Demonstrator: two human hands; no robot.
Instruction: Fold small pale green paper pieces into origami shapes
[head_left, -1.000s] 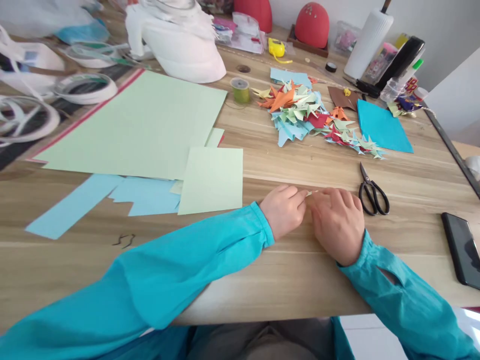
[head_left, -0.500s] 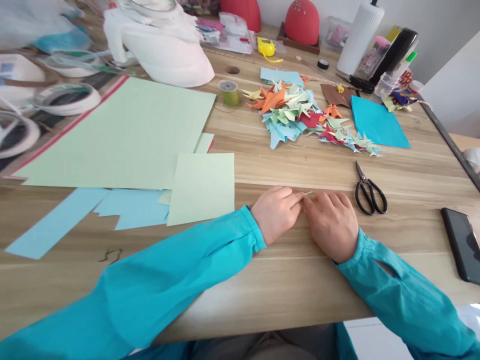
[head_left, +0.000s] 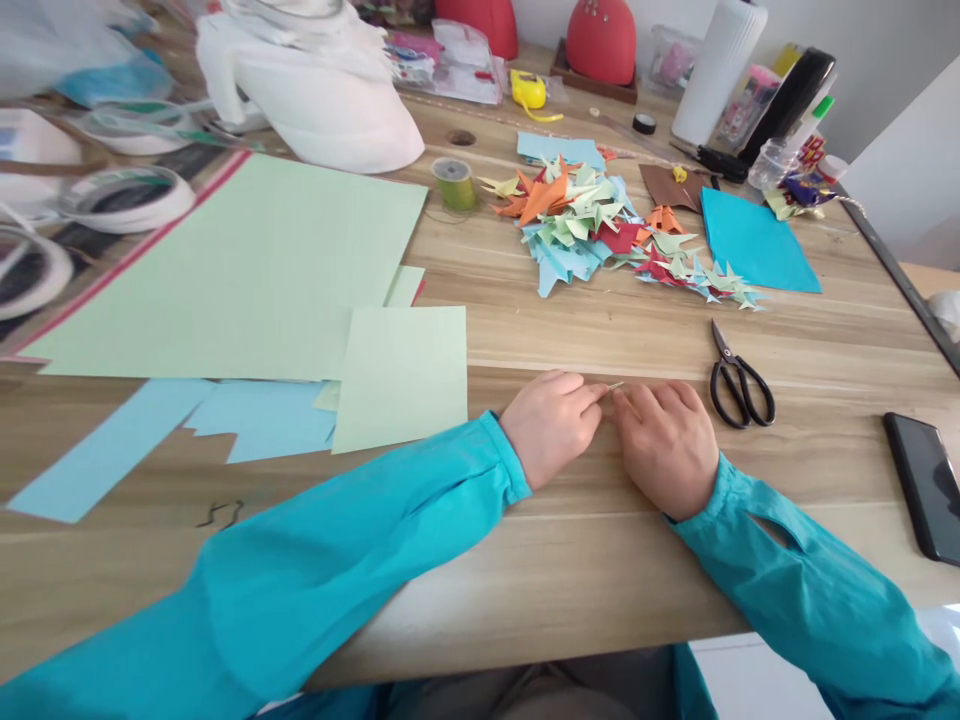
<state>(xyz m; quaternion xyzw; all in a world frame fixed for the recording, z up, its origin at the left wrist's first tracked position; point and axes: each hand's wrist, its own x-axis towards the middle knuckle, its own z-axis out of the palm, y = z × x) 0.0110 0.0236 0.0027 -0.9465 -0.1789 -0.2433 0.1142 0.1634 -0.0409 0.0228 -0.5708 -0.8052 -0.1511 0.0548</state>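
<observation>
Near the table's middle, my left hand (head_left: pixel 553 425) is closed, with its fingertips pressing on a small piece of light green paper (head_left: pixel 616 386). Only a thin tip of that paper shows between my hands; my fingers hide the rest. My right hand (head_left: pixel 666 440) is closed too, its fingertips against the table at the paper's other side. Left of my hands lies a light green paper square (head_left: pixel 405 375). To the right rest black-handled scissors (head_left: pixel 739 385), blades pointing away. Beyond my hands is a pile of folded paper pieces (head_left: pixel 577 222) in orange, green, blue and red.
A large green sheet (head_left: pixel 247 270) and blue paper strips (head_left: pixel 112 445) cover the left. A thread spool (head_left: pixel 454 185), a yellow tape measure (head_left: pixel 529 90) and a white bottle (head_left: pixel 718 75) stand farther back. Turquoise paper (head_left: pixel 757 240) and a phone (head_left: pixel 924 485) lie at the right.
My right fingertips have drawn slightly away to the right from my left fingers, so a small gap shows between them. My left hand has barely moved, and the view has shifted a little.
</observation>
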